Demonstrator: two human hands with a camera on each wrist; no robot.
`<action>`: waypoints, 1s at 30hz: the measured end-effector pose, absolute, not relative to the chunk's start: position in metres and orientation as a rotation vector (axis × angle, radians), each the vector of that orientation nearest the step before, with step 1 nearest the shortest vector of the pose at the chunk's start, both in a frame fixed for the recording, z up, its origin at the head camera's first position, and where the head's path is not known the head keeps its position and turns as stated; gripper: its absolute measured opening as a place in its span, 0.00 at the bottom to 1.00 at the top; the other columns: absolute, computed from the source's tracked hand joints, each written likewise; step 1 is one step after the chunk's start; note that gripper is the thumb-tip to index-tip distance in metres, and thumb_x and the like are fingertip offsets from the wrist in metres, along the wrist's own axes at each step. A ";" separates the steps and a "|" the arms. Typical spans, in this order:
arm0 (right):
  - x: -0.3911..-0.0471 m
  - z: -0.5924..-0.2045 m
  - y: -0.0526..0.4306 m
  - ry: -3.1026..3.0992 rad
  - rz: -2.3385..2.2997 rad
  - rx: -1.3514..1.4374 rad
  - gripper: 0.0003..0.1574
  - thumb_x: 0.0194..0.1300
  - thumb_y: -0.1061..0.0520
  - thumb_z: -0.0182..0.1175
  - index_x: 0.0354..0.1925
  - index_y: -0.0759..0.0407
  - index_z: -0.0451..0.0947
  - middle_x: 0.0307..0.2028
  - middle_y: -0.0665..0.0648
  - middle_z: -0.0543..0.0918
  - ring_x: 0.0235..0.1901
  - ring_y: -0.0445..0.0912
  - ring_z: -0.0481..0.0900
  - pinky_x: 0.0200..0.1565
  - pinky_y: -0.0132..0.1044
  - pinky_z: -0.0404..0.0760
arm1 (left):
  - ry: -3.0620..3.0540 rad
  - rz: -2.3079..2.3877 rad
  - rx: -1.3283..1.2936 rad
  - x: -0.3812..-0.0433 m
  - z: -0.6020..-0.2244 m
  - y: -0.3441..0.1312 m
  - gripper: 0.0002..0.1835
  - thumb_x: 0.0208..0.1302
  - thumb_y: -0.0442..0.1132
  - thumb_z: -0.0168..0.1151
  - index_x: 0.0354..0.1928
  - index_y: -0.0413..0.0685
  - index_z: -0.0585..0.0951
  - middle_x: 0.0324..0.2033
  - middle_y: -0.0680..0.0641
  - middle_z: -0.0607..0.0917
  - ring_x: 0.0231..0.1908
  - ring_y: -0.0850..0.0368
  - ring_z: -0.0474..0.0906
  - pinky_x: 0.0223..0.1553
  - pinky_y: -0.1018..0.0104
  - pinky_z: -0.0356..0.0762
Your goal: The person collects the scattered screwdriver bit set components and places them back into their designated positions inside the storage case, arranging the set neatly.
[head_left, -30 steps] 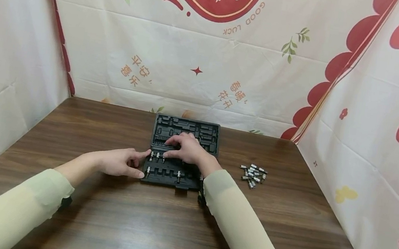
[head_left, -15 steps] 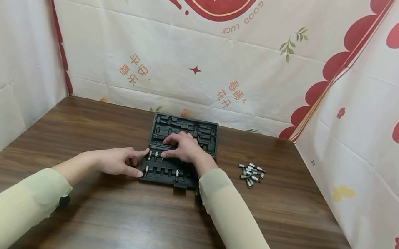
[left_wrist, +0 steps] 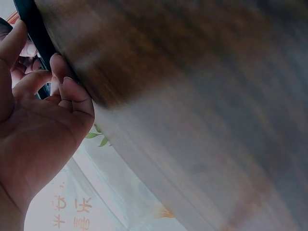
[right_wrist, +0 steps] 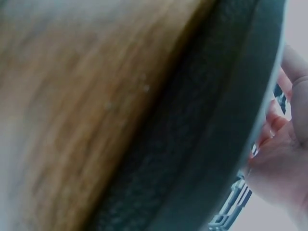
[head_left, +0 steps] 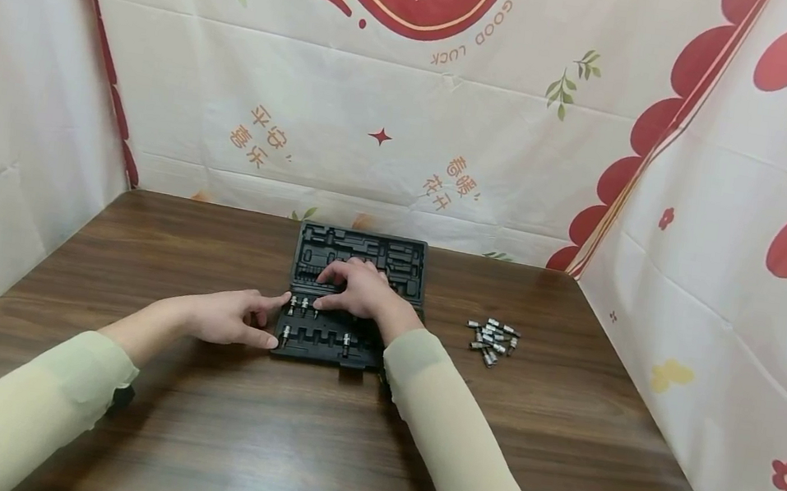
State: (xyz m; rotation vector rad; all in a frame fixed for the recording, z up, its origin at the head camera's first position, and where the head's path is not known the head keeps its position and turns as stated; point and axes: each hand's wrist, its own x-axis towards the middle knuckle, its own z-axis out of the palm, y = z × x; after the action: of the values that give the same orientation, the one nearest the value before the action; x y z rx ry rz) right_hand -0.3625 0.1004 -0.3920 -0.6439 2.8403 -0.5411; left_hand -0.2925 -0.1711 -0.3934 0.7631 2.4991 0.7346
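An open black plastic tool case (head_left: 319, 358) lies on the table in the head view, its moulded lid (head_left: 403, 257) folded back. Small bit sockets (head_left: 304, 306) stand in the near half's upper row, and one bit socket (head_left: 346, 345) is in the lower row. My left hand (head_left: 223, 316) touches the case's left edge with index fingertip and thumb, apart from each other; its other fingers are bent. My right hand (head_left: 361, 291) reaches over the case. Its thumb presses on a partly hidden bit socket (head_left: 315, 314), while the index finger stands apart, above the lid side.
A loose pile of silvery bit sockets (head_left: 493, 339) lies right of the case on the brown wooden table (head_left: 228, 423). Printed white cloth (head_left: 352, 107) hangs behind and on both sides. The right wrist view mostly shows the case's dark side (right_wrist: 202, 125), close up.
Both hands keep their places on the case, and the right thumb stays on the same bit socket. The whole head view has shifted slightly.
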 end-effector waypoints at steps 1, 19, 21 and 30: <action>-0.363 -0.392 0.100 2.840 -0.536 -0.643 0.28 0.71 0.35 0.74 0.65 0.36 0.83 0.60 0.51 0.79 0.61 0.52 0.72 0.74 0.60 0.65 | 2.498 0.737 0.762 -0.293 -0.393 -0.171 0.49 0.77 0.57 0.69 0.88 0.45 0.57 0.54 0.41 0.80 0.47 0.52 0.76 0.51 0.57 0.74; -0.363 -0.398 0.107 2.813 -0.657 -0.669 0.26 0.75 0.33 0.70 0.65 0.38 0.86 0.68 0.54 0.78 0.69 0.56 0.70 0.78 0.64 0.62 | 2.499 0.738 0.754 -0.294 -0.394 -0.171 0.49 0.76 0.57 0.70 0.88 0.46 0.57 0.54 0.41 0.80 0.47 0.51 0.76 0.50 0.57 0.74; -0.363 -0.398 0.106 2.829 -0.647 -0.666 0.26 0.75 0.33 0.69 0.64 0.39 0.86 0.68 0.55 0.78 0.70 0.57 0.71 0.78 0.65 0.61 | 2.502 0.737 0.754 -0.294 -0.394 -0.171 0.49 0.76 0.57 0.70 0.88 0.46 0.58 0.54 0.41 0.81 0.47 0.51 0.76 0.50 0.57 0.74; -0.363 -0.398 0.095 2.908 -0.526 -0.629 0.24 0.73 0.35 0.72 0.62 0.38 0.84 0.55 0.52 0.81 0.57 0.52 0.74 0.69 0.58 0.71 | 2.504 0.742 0.749 -0.294 -0.395 -0.172 0.49 0.76 0.57 0.70 0.88 0.46 0.58 0.54 0.41 0.80 0.48 0.51 0.76 0.51 0.57 0.74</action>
State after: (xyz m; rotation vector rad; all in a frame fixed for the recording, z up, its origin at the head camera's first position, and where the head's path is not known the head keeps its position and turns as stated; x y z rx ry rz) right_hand -0.3634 0.0945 -0.3982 -0.6292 2.9075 -0.5257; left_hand -0.2936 -0.1721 -0.3951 0.7492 2.5039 0.7419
